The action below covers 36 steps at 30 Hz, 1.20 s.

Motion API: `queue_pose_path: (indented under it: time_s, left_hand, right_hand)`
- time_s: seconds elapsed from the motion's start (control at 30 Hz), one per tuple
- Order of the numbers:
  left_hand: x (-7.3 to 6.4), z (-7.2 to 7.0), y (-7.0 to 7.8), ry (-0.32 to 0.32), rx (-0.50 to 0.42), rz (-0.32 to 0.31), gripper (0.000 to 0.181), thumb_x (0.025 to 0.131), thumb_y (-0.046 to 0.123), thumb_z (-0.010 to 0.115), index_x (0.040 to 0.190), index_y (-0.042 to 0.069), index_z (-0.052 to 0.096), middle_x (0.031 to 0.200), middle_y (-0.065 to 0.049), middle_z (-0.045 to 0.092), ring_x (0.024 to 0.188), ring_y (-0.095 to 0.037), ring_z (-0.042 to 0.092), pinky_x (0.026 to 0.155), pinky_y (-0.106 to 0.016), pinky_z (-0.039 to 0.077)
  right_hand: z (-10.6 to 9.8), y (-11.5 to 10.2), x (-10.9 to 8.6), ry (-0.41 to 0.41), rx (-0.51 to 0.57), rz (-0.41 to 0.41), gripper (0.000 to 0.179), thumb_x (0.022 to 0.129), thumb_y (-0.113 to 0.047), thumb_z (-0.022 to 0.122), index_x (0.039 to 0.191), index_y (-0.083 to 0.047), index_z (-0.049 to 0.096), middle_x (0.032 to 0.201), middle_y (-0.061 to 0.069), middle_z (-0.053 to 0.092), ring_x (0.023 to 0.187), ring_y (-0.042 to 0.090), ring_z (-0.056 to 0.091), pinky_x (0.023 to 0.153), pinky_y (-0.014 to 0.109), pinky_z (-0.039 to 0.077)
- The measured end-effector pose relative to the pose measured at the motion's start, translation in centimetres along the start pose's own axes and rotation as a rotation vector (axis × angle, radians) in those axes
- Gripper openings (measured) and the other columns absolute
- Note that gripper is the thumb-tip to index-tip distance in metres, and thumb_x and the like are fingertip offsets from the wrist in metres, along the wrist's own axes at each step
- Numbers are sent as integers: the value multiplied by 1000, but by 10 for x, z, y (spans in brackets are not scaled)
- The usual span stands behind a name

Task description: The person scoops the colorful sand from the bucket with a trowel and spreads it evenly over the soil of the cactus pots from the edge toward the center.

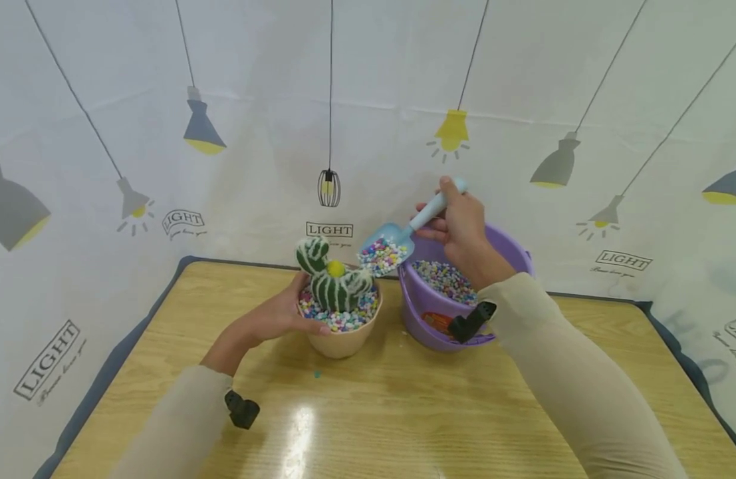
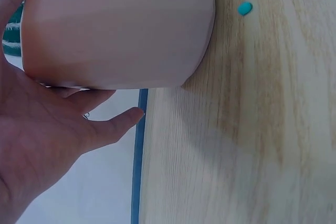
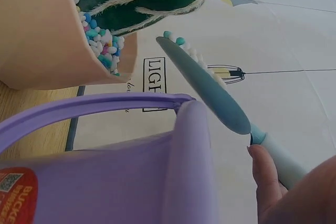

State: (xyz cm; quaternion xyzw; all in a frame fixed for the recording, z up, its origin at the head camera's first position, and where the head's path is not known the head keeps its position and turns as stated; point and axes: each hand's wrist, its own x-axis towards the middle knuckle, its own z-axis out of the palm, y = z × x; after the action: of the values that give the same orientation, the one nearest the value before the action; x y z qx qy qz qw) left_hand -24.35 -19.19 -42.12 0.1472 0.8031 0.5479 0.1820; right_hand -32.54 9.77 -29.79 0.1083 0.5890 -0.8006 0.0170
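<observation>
My left hand (image 1: 278, 316) holds a peach flowerpot (image 1: 340, 343) by its left side, thumb over the front rim and the other fingers partly hidden behind it. In the pot stands a green cactus (image 1: 332, 293) with white fuzzy ribs and a yellow ball, set in colourful pebbles (image 1: 346, 321). My right hand (image 1: 463, 223) grips the handle of a light blue scoop (image 1: 397, 233), raised above the bucket's left rim. Pebbles heap in its blade, whose tip is close to the pot's right rim. In the right wrist view the blade (image 3: 210, 90) slants toward the cactus.
A purple bucket (image 1: 415, 316), partly filled with pebbles (image 1: 445, 283), stands right of the pot, under my right forearm. Its handle (image 3: 94, 103) hangs down the front. One turquoise pebble (image 2: 244, 8) lies on the wooden table (image 1: 368, 412). A lamp-print cloth (image 1: 379, 133) hangs behind.
</observation>
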Motion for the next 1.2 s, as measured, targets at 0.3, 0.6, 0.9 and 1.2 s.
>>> queue_pose_path:
  time_s: [0.3, 0.6, 0.9, 1.2]
  left_hand:
    - [-4, -1, -1, -24, -5, -14, 124, 74, 30, 83, 156, 23, -9, 162, -12, 6, 148, -33, 13, 119, -53, 12]
    - [-3, -2, -1, -45, 1, 2, 122, 74, 31, 83, 156, 23, -7, 161, -11, 9, 147, -33, 16, 119, -52, 15]
    - [-1, -3, -2, -38, 0, 4, 122, 74, 32, 83, 156, 23, -7, 162, -11, 8, 147, -32, 15, 119, -52, 14]
    - [-4, 2, -2, -26, -18, 36, 119, 75, 28, 83, 155, 23, -4, 157, -14, 18, 143, -35, 25, 118, -51, 18]
  right_hand:
    - [6, 4, 0, -7, -4, -2, 39, 98, -42, 54, 118, -9, 52, 76, 10, 71, 68, 26, 73, 59, 39, 60]
    - [13, 4, 0, -33, -1, -12, 41, 98, -42, 55, 119, -7, 52, 78, 10, 71, 61, 22, 71, 52, 35, 58]
    - [14, 1, 1, -33, -15, -31, 41, 98, -44, 53, 118, -7, 53, 83, 10, 71, 73, 26, 73, 58, 37, 59]
    - [2, 3, 0, 4, 6, -9, 41, 99, -43, 52, 119, -7, 52, 77, 9, 71, 73, 27, 73, 62, 40, 60]
